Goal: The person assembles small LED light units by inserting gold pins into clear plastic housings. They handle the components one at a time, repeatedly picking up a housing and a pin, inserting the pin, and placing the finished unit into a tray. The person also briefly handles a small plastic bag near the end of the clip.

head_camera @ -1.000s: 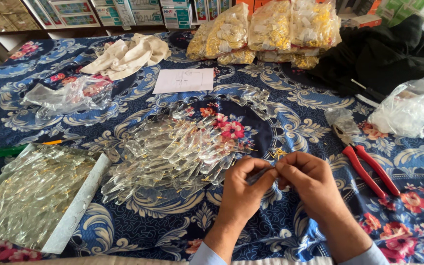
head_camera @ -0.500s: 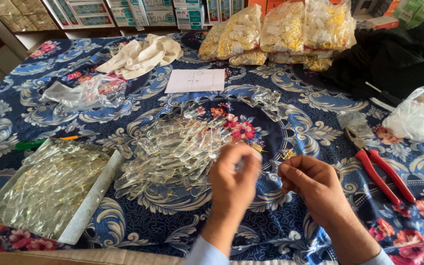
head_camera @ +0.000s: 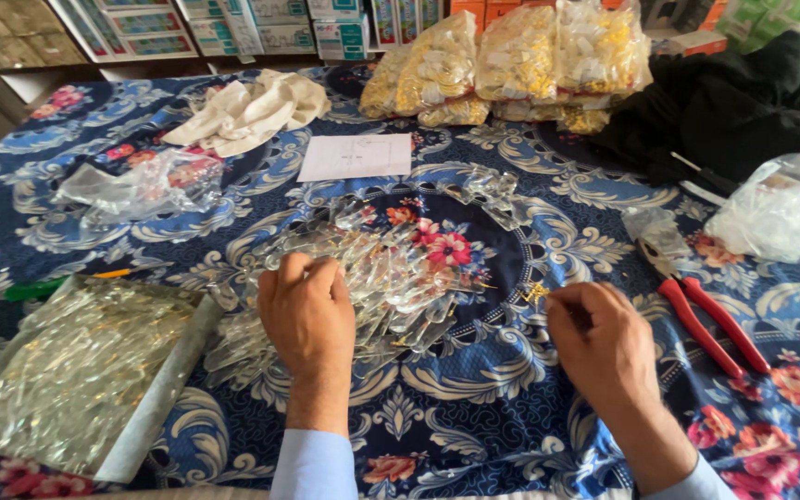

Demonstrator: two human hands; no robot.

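Head view, looking down on a blue floral cloth (head_camera: 474, 417). Left hand (head_camera: 306, 315) rests palm-down on the near edge of a heap of clear glass drops (head_camera: 372, 268), fingers curled into the pile; cannot tell whether they pinch one piece or only touch. Right hand (head_camera: 604, 338) sits right of the heap, fingers drawn close together near a small gold wire piece (head_camera: 537, 294) lying on the cloth just left of the knuckles; cannot tell if it grips anything. The heap lies at the middle of the cloth, within easy reach of both hands, probably so pieces can be drawn singly. Most drops are long and narrow, fanned with long axes running from near-left to far-right. To the near left, a flat tray (head_camera: 155, 398) holds more drops laid in rows. Red-handled pliers (head_camera: 706, 319) lie right of the right hand, handles pointing near-right. Far side: a white paper slip (head_camera: 356, 156), bags of yellow pieces (head_camera: 520, 56), crumpled cloth (head_camera: 247, 109).
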